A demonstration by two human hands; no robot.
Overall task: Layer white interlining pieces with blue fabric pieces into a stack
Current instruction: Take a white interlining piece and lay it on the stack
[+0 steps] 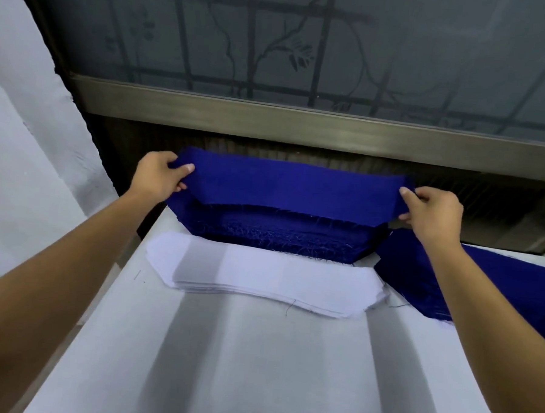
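Note:
A blue fabric piece (294,188) is stretched flat in the air between both hands. My left hand (159,175) pinches its left end, and my right hand (432,211) pinches its right end. Directly beneath it lies a thick pile of blue fabric pieces (282,233) with frayed edges, at the far edge of the table. In front of that pile rests a stack of white interlining pieces (261,276), curved and flat on the table. A second stack topped with blue fabric (497,281) lies to the right, partly hidden by my right forearm.
The work table (256,363) is covered in white cloth and reaches toward me. A frosted window with a metal frame (301,119) stands just behind the blue pile. A white wall (21,161) rises on the left.

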